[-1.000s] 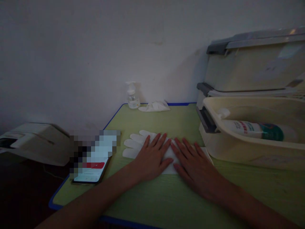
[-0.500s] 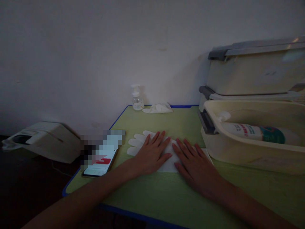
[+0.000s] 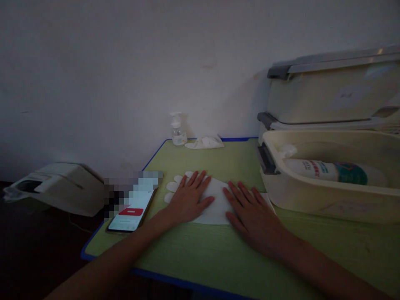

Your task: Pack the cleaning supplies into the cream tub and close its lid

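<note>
Head view: left hand (image 3: 189, 196) and right hand (image 3: 252, 214), both open, palms down, fingers extended toward the far side, forearms converging from the near corners; white glove (image 3: 215, 204) flat beneath them on the green table (image 3: 200, 254).

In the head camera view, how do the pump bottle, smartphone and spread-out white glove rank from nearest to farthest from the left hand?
1. White glove: directly under the left hand.
2. Smartphone: to the hand's left.
3. Pump bottle: beyond the hand, at the back of the table.
</note>
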`<state>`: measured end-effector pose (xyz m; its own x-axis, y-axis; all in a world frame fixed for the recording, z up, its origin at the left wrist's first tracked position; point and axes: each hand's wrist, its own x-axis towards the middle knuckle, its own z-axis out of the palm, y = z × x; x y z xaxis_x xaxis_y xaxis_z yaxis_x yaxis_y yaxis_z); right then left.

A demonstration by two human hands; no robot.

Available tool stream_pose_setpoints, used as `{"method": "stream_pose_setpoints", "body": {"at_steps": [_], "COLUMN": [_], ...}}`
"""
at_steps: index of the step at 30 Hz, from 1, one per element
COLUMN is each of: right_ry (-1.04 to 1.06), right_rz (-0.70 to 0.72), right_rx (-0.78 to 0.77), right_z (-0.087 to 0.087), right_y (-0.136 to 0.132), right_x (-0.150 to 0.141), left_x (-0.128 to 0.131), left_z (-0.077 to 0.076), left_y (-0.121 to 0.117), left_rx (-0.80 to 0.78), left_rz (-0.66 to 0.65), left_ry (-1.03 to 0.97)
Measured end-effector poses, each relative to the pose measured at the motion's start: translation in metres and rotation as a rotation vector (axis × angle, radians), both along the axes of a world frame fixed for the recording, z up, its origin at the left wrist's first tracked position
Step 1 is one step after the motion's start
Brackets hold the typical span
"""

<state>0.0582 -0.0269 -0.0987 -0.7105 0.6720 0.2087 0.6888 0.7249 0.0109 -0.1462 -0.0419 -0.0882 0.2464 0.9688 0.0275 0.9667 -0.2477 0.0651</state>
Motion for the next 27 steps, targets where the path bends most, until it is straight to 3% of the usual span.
{"method": "stream_pose_setpoints", "body": {"at_steps": [6,10,27], "right_ry": [-0.012,0.016,0.003], "right_rz": [-0.005,0.005,0.015], "right_rx": [0.011,0.017,0.030], "right_z": [-0.001,-0.002,-0.004], "right_y": [0.000,0.001,0.002], "right_x": [0.001,0.002,0.003], "left_x": [-0.013,-0.022,-0.027], "left_z": [0.001,0.001,-0.006], "left_y": [0.000,-0.002,0.001], "left_rx": [0.010,0.021,0.010], "left_rz": [0.002,-0.041,-0.037], "left_ry": [-0.062,0.000,-0.026]}}
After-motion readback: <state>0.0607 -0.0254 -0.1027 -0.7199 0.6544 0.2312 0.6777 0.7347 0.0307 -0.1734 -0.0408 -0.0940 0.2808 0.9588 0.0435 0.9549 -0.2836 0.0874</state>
